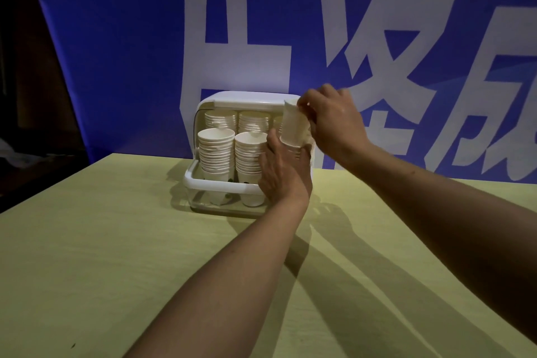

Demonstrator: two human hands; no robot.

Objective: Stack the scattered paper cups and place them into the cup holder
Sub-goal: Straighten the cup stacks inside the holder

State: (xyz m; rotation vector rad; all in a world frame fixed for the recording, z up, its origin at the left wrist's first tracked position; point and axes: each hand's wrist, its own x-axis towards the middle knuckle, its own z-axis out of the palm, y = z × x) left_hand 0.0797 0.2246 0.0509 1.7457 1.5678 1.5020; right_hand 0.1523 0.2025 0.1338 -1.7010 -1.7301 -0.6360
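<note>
Head view shows the left hand (pixel 283 171) gripping an upright stack of white paper cups (pixel 294 128) from below while the right hand (pixel 334 122) pinches its top, just before the white plastic cup holder (pixel 220 184).

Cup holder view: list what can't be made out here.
- Head view: the front right stack in the cup holder is partly covered by the left hand and right hand; its base is hidden.
- Back row stacks: lower parts hidden by the front stacks.
- Cup counts: rims too small to count.
- Banner lettering: cut off by the frame's edges.
</note>
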